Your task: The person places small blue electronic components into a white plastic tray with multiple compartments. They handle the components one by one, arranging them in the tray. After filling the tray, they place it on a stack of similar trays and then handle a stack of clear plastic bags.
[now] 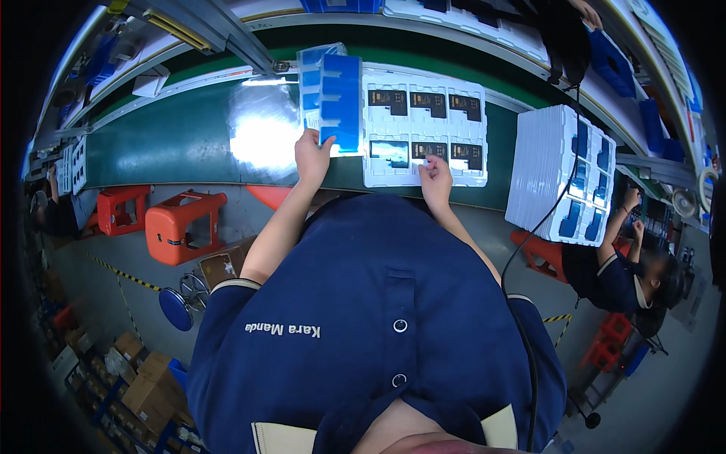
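Note:
My left hand (312,157) grips the lower left edge of a blue film sheet (340,98), its thumb on the sheet. The sheet lies over other blue and clear sheets on the bench. Just right of it is a white plastic tray (389,179) with several black, L-shaped flat battery packs (428,104) in two rows. The near left pack (388,153) has a shiny, reflective face. My right hand (436,184) is over the tray's near edge by the middle pack, thumb and fingers pinched together. I cannot make out what is between them.
A tall stack of white trays (546,163) stands at the right, packs in its top one. The green bench (166,151) has a bright glare patch. Orange stools (184,227) stand below it. A black cable (556,200) hangs at the right. A co-worker (624,272) sits beyond.

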`<state>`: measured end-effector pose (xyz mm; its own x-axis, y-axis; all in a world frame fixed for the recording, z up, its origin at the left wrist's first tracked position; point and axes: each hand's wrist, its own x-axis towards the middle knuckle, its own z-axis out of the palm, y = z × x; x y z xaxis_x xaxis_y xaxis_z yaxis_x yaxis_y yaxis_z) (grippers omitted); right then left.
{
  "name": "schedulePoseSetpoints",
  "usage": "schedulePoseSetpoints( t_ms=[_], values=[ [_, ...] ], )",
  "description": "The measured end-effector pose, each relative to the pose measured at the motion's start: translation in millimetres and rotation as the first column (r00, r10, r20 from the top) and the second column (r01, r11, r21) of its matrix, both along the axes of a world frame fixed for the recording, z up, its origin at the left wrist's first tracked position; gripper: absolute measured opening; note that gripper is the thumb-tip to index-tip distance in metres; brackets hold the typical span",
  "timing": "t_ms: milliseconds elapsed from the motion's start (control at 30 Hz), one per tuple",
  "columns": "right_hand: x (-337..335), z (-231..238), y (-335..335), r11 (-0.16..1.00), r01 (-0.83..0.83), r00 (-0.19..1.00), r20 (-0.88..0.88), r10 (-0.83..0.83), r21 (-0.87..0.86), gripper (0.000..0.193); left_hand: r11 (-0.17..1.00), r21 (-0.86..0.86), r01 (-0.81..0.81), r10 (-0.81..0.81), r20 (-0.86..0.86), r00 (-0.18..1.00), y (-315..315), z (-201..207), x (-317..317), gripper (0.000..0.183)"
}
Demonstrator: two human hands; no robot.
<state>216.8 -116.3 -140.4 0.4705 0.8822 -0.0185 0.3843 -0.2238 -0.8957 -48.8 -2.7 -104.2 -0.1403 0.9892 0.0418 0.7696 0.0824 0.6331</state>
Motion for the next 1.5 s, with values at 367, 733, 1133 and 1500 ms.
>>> schedulePoseSetpoints(
  t_ms=[367,733,1133,1500],
  values=[
    [11.5,-3.4,12.0,0.952,-0.22,0.975,-0.082,0.207,-0.213,0.021,0.997,-0.054,-0.046,0.049,0.053,0.997,4.4,-7.1,-3.8,0.031],
    [11.4,43.4,30.6,0.844,-0.514,0.839,-0.293,0.459,-0.152,0.034,0.934,0.322,-0.152,0.11,0.144,0.983,-21.1,42.3,25.5,0.033],
    [4.4,108.3,51.0,0.848,-0.528,0.6,-0.685,0.414,0.049,0.044,0.957,-0.023,0.288,-0.132,0.852,0.506,-56.6,78.7,81.7,0.044],
    [20.5,81.3,36.2,0.917,-0.395,0.664,-0.675,0.321,0.047,0.01,0.898,-0.061,0.435,-0.245,0.752,0.612,-45.8,48.2,77.1,0.028]
  ],
)
